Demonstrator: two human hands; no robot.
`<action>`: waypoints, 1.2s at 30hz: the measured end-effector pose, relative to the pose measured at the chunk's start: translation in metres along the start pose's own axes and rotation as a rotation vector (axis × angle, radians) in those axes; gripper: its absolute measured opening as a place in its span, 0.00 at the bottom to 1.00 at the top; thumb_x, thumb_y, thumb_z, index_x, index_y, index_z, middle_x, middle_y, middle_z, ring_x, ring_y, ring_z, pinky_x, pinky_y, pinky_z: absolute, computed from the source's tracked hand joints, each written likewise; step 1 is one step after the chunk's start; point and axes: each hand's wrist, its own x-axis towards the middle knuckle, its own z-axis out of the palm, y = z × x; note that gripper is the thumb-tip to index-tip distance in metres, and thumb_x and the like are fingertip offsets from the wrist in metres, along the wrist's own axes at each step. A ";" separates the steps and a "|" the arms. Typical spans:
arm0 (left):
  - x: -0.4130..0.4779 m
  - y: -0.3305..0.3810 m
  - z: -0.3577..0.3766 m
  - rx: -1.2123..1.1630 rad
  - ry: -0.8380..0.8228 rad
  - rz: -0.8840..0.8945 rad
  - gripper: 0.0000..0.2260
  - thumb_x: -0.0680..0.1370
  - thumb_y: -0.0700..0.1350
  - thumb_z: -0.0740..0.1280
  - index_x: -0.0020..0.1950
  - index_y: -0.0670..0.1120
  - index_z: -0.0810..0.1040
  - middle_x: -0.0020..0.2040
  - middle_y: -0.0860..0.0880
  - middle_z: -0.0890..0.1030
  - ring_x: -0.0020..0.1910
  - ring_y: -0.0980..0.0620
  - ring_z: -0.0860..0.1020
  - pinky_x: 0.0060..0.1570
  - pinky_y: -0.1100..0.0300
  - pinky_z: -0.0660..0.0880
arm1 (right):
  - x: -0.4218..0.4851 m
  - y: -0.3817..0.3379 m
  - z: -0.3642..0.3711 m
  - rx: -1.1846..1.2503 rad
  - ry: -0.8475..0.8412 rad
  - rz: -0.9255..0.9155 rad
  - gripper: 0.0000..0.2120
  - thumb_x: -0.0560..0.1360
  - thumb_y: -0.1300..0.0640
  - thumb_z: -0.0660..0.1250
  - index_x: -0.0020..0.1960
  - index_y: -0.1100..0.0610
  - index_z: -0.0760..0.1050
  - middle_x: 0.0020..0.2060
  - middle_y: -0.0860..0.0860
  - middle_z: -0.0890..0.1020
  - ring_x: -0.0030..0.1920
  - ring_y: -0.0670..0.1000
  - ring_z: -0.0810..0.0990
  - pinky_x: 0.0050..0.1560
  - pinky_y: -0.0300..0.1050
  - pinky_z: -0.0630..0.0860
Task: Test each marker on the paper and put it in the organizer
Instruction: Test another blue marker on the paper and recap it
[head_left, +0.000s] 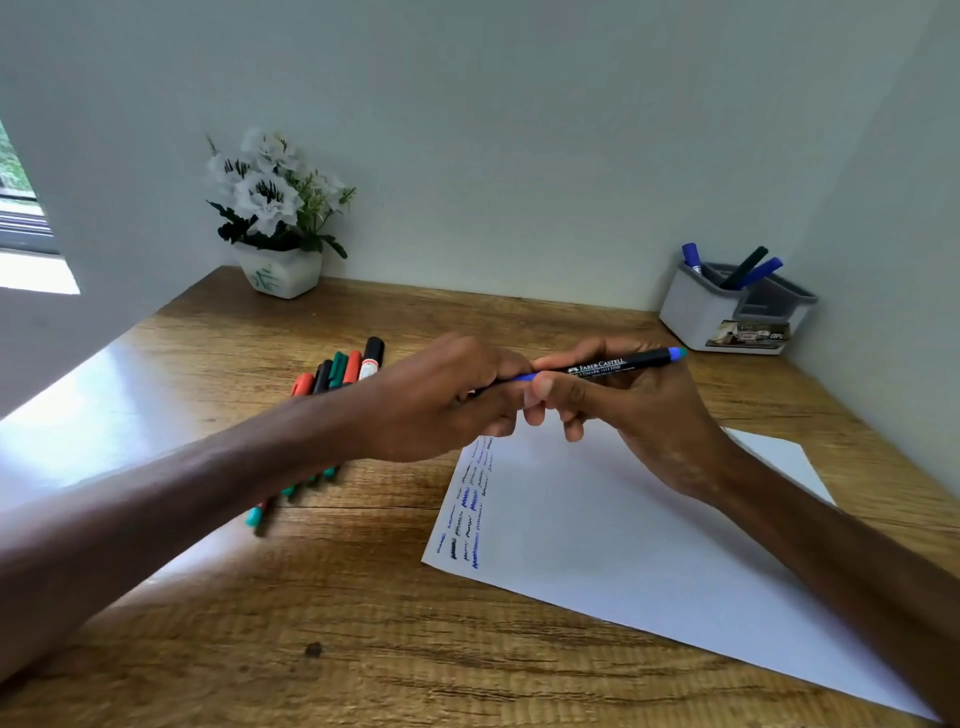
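A black marker (602, 366) with a blue end cap is held in the air between both hands, just above the far edge of the paper (597, 530). Its long axis runs nearly level, left to right and rising slightly towards the right, where the blue end points roughly at the organizer (727, 312) in the far right corner of the table (363, 649). The right hand (639, 410) has a narrow, closed grip on the barrel, thumb and forefinger pinching it near its left part and the other fingers curled beneath. The left hand (441, 400) meets it from the left, its grip folded tight over the marker's left end. A short blue stretch shows between the two grips. I judge this to be the cap joint, though the cap itself is hidden and I cannot tell whether it is coming off or going on. The right hand is the nearer to the organizer, which already holds a few markers (748, 267). The left is nearer to the waiting markers (337, 371) lying in a row on the table to the far left, partly behind the left forearm. Scribbled test lines (470, 514) run along the paper's left edge, just below the hands, so either move is short from here.
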 end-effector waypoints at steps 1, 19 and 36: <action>0.000 -0.002 -0.001 -0.031 -0.009 -0.002 0.13 0.87 0.47 0.59 0.49 0.47 0.80 0.30 0.58 0.72 0.27 0.59 0.70 0.31 0.71 0.63 | 0.001 0.000 0.000 -0.006 0.001 -0.002 0.09 0.74 0.62 0.77 0.52 0.66 0.84 0.38 0.62 0.86 0.35 0.58 0.83 0.33 0.43 0.78; 0.013 -0.018 0.000 -0.310 0.497 -0.072 0.06 0.77 0.51 0.75 0.49 0.51 0.88 0.39 0.52 0.87 0.27 0.60 0.77 0.28 0.66 0.74 | 0.015 -0.005 -0.025 -0.419 0.092 -0.056 0.09 0.72 0.59 0.80 0.52 0.56 0.88 0.40 0.45 0.89 0.37 0.41 0.85 0.38 0.34 0.78; 0.070 -0.018 0.030 0.231 0.101 -0.215 0.06 0.76 0.38 0.73 0.50 0.45 0.87 0.48 0.53 0.87 0.44 0.60 0.81 0.42 0.74 0.73 | 0.021 -0.030 -0.143 -0.773 0.787 -0.334 0.24 0.78 0.63 0.73 0.71 0.51 0.70 0.51 0.51 0.86 0.46 0.41 0.87 0.48 0.43 0.85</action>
